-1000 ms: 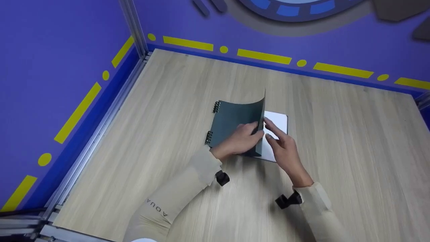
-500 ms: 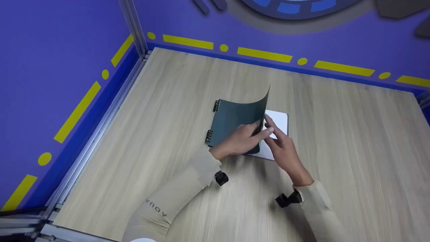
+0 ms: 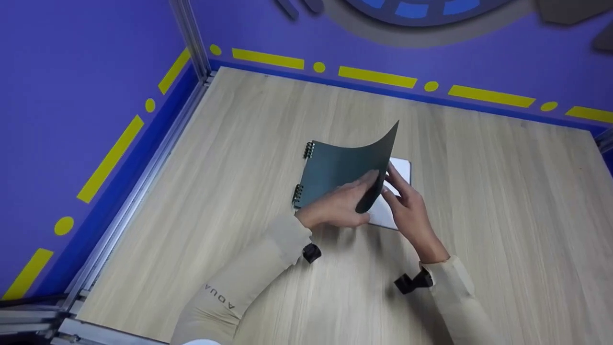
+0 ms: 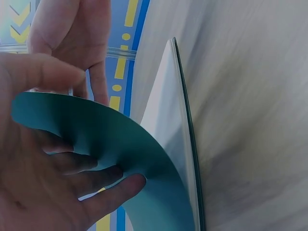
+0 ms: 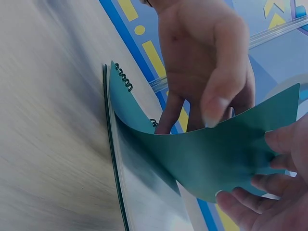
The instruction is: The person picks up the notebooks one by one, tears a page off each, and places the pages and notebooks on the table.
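Left hand [image 3: 342, 206] and right hand [image 3: 414, 211], unclenched, touch between them a dark-green, rectangular, plastic-looking notebook cover [image 3: 342, 165], likely light, springy, best held by its free edge [image 3: 393, 136].

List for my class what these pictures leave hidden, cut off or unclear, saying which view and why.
Head view: most of the white page, under the lifted green cover; any writing there cannot be checked.
Head view: the upper part of the round wall pattern, cut off by the top edge.
Left wrist view: the right hand's fingertips, behind the cover and left hand.
Right wrist view: the left hand's fingertips, thumb aside, behind the cover.
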Action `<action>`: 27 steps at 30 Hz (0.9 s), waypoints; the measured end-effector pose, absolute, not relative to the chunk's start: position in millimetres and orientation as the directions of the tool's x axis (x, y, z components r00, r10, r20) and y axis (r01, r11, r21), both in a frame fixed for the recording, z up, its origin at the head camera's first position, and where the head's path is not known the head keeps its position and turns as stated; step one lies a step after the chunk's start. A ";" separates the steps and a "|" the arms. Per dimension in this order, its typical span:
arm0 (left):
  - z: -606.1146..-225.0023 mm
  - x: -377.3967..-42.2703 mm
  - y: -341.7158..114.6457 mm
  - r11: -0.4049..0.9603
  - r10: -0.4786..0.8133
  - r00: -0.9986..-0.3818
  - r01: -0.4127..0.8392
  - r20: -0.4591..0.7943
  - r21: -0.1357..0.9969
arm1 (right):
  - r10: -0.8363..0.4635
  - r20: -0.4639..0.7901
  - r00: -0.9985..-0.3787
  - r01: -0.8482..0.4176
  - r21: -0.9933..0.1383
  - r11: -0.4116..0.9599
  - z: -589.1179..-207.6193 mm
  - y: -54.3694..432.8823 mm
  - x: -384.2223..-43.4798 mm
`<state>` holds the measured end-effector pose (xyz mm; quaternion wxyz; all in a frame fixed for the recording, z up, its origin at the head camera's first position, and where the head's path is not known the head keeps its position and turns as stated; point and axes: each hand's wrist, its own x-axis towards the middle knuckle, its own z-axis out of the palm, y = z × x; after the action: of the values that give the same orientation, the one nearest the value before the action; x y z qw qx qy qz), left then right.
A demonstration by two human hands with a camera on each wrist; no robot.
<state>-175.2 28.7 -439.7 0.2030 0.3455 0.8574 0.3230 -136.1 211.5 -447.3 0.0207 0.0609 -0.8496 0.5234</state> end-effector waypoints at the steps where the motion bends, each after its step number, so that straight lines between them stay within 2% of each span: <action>1: -439.7 -175.1 28.5 0.557 0.722 -0.680 0.461 -0.128 0.691 | -0.080 0.098 -0.992 -0.124 -0.887 0.445 -447.1 211.4 -136.3; 8: -441.3 -175.1 27.1 0.577 0.703 -0.702 0.470 -0.114 0.667 | -0.072 0.094 -0.993 -0.116 -0.891 0.438 -446.3 210.8 -136.7; 15: -443.5 -174.4 26.6 0.581 0.726 -0.677 0.513 -0.118 0.632 | -0.061 0.094 -0.994 -0.111 -0.903 0.416 -448.0 210.4 -138.2; 24: -448.1 -175.4 27.3 0.586 0.677 -0.734 0.497 -0.050 0.640 | -0.062 0.105 -0.992 -0.122 -0.895 0.429 -446.1 209.1 -137.7; 27: -448.0 -175.5 26.8 0.580 0.663 -0.747 0.472 -0.049 0.664 | -0.069 0.104 -0.992 -0.124 -0.889 0.441 -433.5 204.0 -132.6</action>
<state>-175.5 26.8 -448.0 0.1475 0.3236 0.8766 0.3242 -132.6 204.0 -433.5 0.0260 0.0568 -0.8484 0.5257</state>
